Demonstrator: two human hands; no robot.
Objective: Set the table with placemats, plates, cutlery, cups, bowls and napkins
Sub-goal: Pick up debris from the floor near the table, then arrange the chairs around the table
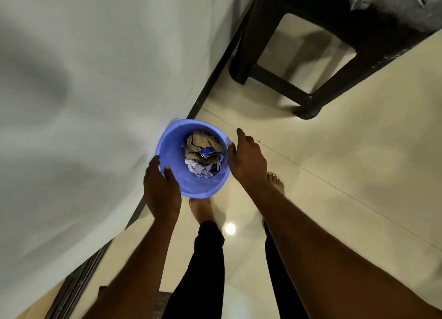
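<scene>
- The pale grey-white wall (pixel 83 103) fills the side left of the bin, meeting the floor along a dark skirting strip (pixel 215 74).
- The glossy cream tiled floor (pixel 346 175) spreads away to the right of the bin, with a lamp's reflection shining behind it, between the person's legs.
- A dark brown plastic stool (pixel 323 55) stands well beyond the bin, against the wall.
- The round blue plastic bin (pixel 191 180) sits low beside the wall, just ahead of the person's bare feet; I cannot tell whether it rests on the floor or is lifted.
- Crumpled paper and brown wrappers (pixel 203 156) lie heaped inside the bin.
- The left hand (pixel 161 189) grips the bin's near-left rim, thumb hooked inside and fingers outside.
- The right hand (pixel 247 158) lies against the bin's right rim, fingers fairly straight, thumb at the edge, not closed round it.
- None of the placemats, plates, cutlery, cups, bowls or napkins is in sight, nor any table, so the setting looks not yet begun.
- Risk, as I judge it: with only one hand truly gripping, the bin could tip towards the right and spill rubbish over the floor.
</scene>
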